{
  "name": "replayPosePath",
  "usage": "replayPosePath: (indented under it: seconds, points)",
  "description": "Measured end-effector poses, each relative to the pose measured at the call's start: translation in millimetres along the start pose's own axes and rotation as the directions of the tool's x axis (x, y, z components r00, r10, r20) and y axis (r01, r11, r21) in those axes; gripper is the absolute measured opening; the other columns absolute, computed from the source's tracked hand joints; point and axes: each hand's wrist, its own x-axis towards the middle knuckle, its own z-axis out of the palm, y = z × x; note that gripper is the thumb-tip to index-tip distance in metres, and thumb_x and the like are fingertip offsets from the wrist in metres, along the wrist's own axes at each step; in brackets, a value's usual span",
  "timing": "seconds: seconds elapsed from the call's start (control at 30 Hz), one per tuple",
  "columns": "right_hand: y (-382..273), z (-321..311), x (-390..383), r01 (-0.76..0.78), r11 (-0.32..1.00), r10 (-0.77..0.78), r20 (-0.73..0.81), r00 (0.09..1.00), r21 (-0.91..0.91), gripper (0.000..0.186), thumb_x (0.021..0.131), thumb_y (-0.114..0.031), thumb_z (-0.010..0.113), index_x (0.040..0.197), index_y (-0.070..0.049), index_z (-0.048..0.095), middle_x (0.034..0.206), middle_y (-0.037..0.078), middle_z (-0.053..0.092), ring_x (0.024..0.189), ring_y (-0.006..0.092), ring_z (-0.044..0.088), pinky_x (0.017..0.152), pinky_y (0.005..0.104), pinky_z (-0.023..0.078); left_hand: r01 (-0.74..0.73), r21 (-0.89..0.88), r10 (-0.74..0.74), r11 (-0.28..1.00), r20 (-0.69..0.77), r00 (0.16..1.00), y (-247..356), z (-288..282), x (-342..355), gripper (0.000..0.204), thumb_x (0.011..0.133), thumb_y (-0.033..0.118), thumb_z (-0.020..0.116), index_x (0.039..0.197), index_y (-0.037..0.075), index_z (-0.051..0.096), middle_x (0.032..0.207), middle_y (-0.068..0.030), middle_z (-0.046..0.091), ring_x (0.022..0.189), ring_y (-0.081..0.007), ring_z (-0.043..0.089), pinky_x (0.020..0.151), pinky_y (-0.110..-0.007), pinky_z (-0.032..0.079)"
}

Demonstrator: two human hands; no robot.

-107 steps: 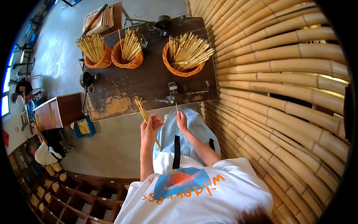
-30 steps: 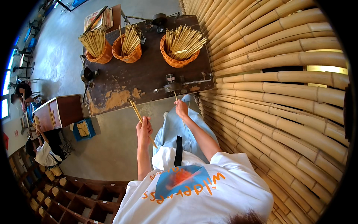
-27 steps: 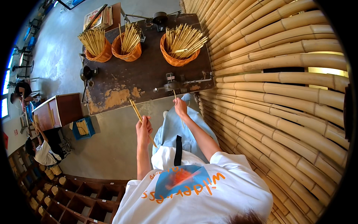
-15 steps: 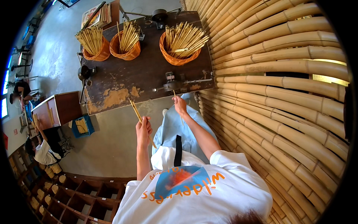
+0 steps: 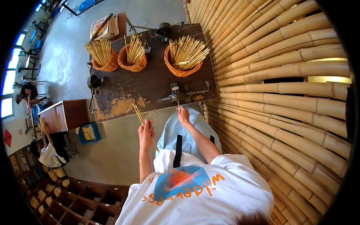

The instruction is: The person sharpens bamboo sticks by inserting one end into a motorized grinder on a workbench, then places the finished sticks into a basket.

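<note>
My left hand (image 5: 147, 130) is closed around a few thin bamboo sticks (image 5: 137, 112), held slanting in front of my body, clear of the table edge. Farther right, my right hand (image 5: 183, 115) pinches a thin stick (image 5: 178, 102). The stick's far end points up at a small dark metal clamp-like device (image 5: 174, 96) fixed at the table's near edge. Whether the tip sits inside the device cannot be made out. Most of the right-hand stick is hidden by my fingers.
On the dark worn table (image 5: 129, 84) stand three wicker baskets of bamboo sticks, one being the right basket (image 5: 183, 72). A similar black device (image 5: 93, 81) sits at the left edge. A bamboo wall (image 5: 277, 90) runs along my right. A blue crate (image 5: 94, 134) and a seated person (image 5: 50, 154) are at left.
The whole view has shifted, so the table and baskets sit lower in it. My right hand stays by the device, with less of its stick showing. My left hand still grips its sticks.
</note>
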Motion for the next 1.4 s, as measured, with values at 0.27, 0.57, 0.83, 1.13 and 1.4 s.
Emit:
replayPosePath:
  seconds: [0.27, 0.57, 0.83, 1.13, 1.4]
  points:
    - [7.1, -2.9, 0.2, 0.051, 0.999, -0.051, -0.011, 0.999, -0.014, 0.025, 0.099, -0.024, 0.044, 0.097, -0.01, 0.065, 0.091, 0.015, 0.068, 0.087, 0.0373, 0.063, 0.076, 0.0477, 0.048, 0.053, -0.027, -0.053, 0.998, -0.011, 0.999, -16.9, -13.1, -6.3, 0.03, 0.103, 0.034, 0.046, 0.094, 0.008, 0.056, 0.062, 0.0079, 0.03, 0.049, -0.0017, 0.024, 0.041, -0.019, 0.021]
    - [7.6, 1.1, -0.3, 0.05, 0.999, -0.05, -0.022, 0.999, 0.007, 0.025, 0.099, -0.023, 0.044, 0.098, -0.009, 0.064, 0.082, 0.014, 0.066, 0.077, 0.0346, 0.063, 0.068, 0.0445, 0.047, 0.138, -0.018, -0.138, 0.99, -0.036, 0.99, -29.6, -12.2, 5.0, 0.031, 0.103, 0.035, 0.046, 0.093, 0.007, 0.056, 0.062, 0.0084, 0.028, 0.047, -0.0017, 0.023, 0.041, -0.019, 0.02]
    - [-2.3, 6.6, -2.8, 0.071, 0.997, -0.071, -0.059, 0.996, -0.002, 0.023, 0.099, -0.021, 0.044, 0.096, -0.009, 0.063, 0.084, 0.016, 0.067, 0.082, 0.038, 0.063, 0.07, 0.0479, 0.047, 0.117, -0.047, -0.117, 0.992, -0.015, 0.993, -20.7, 7.4, 17.7, 0.031, 0.104, 0.034, 0.045, 0.093, 0.007, 0.055, 0.061, 0.008, 0.028, 0.047, -0.0018, 0.022, 0.04, -0.02, 0.018]
    - [11.1, 9.8, 0.1, 0.078, 0.997, -0.079, -0.07, 0.994, -0.019, 0.021, 0.098, -0.02, 0.045, 0.095, -0.008, 0.062, 0.088, 0.017, 0.068, 0.085, 0.0407, 0.062, 0.073, 0.0503, 0.048, 0.121, -0.013, -0.121, 0.993, 0.027, 0.992, -25.0, -17.7, 0.4, 0.03, 0.104, 0.034, 0.046, 0.094, 0.008, 0.056, 0.061, 0.0085, 0.028, 0.047, -0.0019, 0.022, 0.041, -0.02, 0.018]
    - [10.2, 9.5, -1.7, 0.056, 0.998, -0.056, -0.085, 0.995, 0.001, 0.024, 0.099, -0.022, 0.045, 0.095, -0.008, 0.064, 0.09, 0.014, 0.068, 0.087, 0.0355, 0.064, 0.075, 0.0443, 0.049, 0.161, 0.084, -0.165, 0.983, 0.047, 0.985, -36.2, -40.3, 4.0, 0.03, 0.104, 0.035, 0.045, 0.093, 0.009, 0.055, 0.06, 0.0091, 0.028, 0.046, -0.0017, 0.022, 0.04, -0.021, 0.018]
